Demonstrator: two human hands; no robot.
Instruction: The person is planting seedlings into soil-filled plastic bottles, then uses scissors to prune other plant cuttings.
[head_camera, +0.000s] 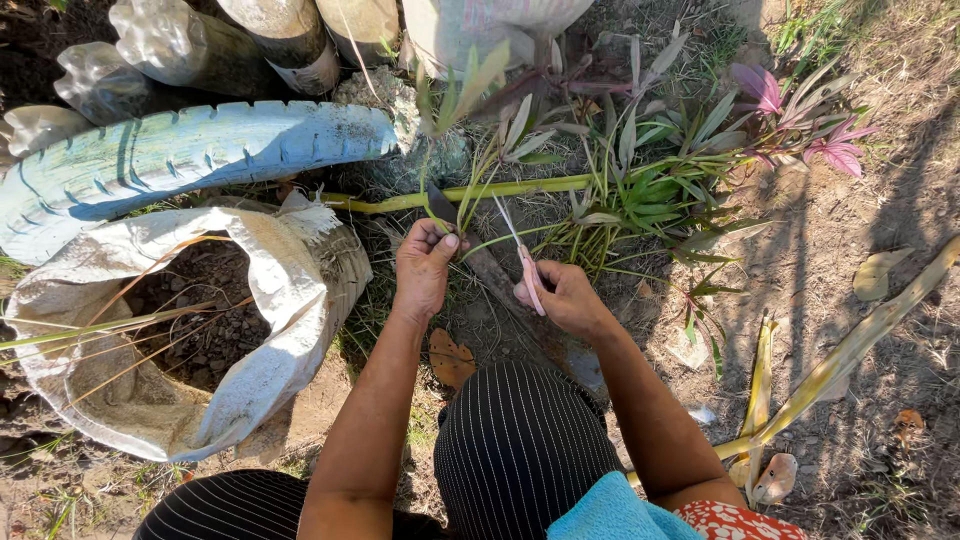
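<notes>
Down at ground level now, and both hands are busy near the middle of the frame. The left hand (424, 268) is closed in a fist around a dark leaf (440, 205) of the plant, pinching it upright just above the soil. The right hand (566, 297), just beside it to the right, is clamped on the pink handle of a pair of scissors (522, 262), blades angled up and left toward the green stems; whether the blades are open or shut is hard to tell. The 2 hands sit near each other but do not touch. Above them spreads a clump of long green leaves (640, 185), with purple-pink leaves (790, 115) at the upper right. A long pale green stalk (480, 192) lies across the ground behind the hands. At the left, an open white woven sack (275, 300) holds dark soil and dry grass blades, and above it lies a light-blue painted tyre (190, 155). Upturned plastic bottles (165, 45) stand at the upper left. Dry yellowed leaves (850, 350) lie on the bare earth at the right.
</notes>
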